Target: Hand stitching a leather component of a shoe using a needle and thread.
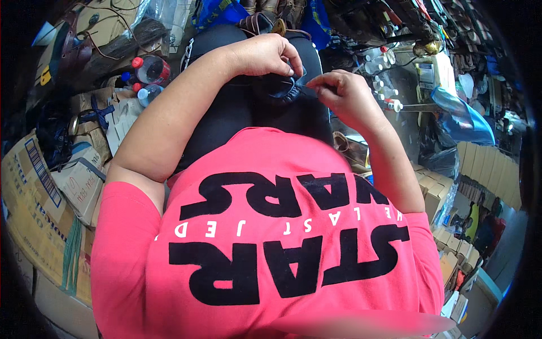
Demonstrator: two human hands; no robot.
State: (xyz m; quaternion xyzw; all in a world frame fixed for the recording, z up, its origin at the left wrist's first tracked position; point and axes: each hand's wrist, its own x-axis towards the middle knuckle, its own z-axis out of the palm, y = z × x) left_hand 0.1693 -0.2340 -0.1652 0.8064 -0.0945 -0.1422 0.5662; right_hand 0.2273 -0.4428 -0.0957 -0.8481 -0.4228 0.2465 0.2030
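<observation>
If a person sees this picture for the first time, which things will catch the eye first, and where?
Probably the bright pink T-shirt comes first, with large black lettering, across the lower middle. Next, near the upper middle, the left hand is at a small black gathered piece over black trousers, with the right hand close beside it. At upper left, a red-capped plastic bottle also stands out.

Open room lies over the black lap [285, 120] below the dark leather piece [276, 86], flanked by both forearms [183, 93]. Brown footwear [257, 24] blocks the top edge; bottles [153, 70] crowd the upper left, a blue sheet [468, 123] the right, cardboard [39, 209] the far left.
</observation>
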